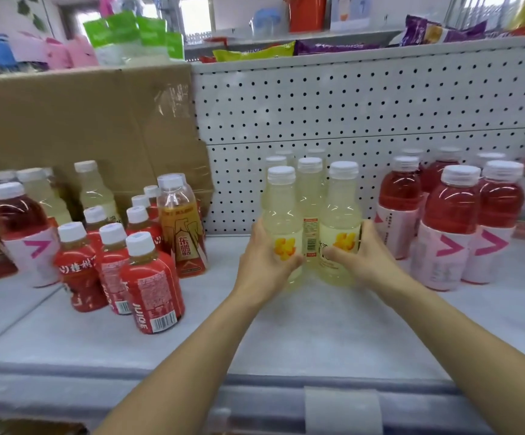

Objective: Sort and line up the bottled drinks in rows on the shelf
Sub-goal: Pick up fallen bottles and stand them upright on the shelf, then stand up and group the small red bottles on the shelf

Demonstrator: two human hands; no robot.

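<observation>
Pale-yellow bottles (pixel 309 196) are clustered mid-shelf (pixel 286 324) by the pegboard (pixel 349 105). Left hand (pixel 267 259) grips front-left bottle (pixel 281 215), right hand (pixel 364 249) grips front-right bottle (pixel 341 215). Risk: an uneven shove topples the tall ones behind, and the right elbow is near the red bottles (pixel 449 227).

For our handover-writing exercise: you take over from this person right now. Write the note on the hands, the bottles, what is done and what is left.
Left hand grips the left pale yellow bottle; right hand grips the right pale yellow bottle, mid-shelf by the pegboard.
Done: pale yellow rows started behind them; red drinks with pink labels grouped on the right.
To do: the mixed cluster on the left, with stray pale yellow bottles and one pink-labelled red bottle.
</observation>
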